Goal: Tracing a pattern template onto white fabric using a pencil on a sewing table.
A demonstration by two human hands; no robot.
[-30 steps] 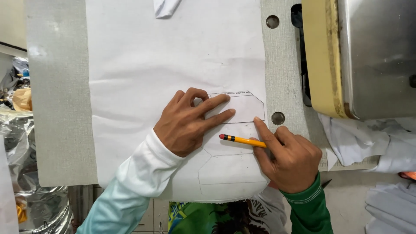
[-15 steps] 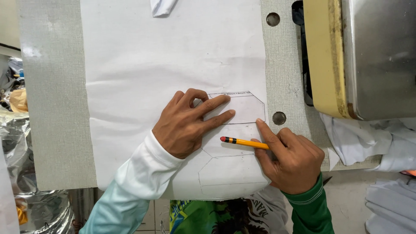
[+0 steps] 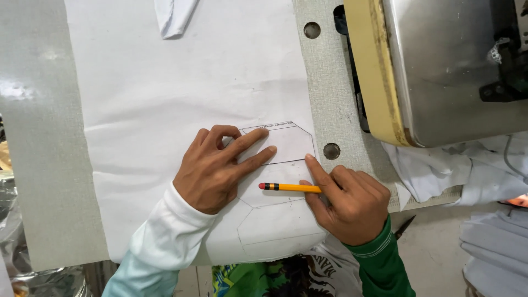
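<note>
A sheet of white fabric lies over a grey worktable. On it rests a small white paper template with angled corners. My left hand presses flat on the template's left part, fingers stretched to the right. My right hand grips a yellow pencil with a red eraser end that points left, and its index finger touches the template's lower right edge. Pencil outlines of the same shape show on the fabric below the hands.
A cream and metal sewing machine stands at the upper right. Two round holes sit in the tabletop beside the fabric. White cloth pieces pile at the right, and a folded white scrap lies at the top edge. Shiny plastic is at the lower left.
Both hands and the pencil stay almost in place. The view has shifted slightly, nothing else differs.
</note>
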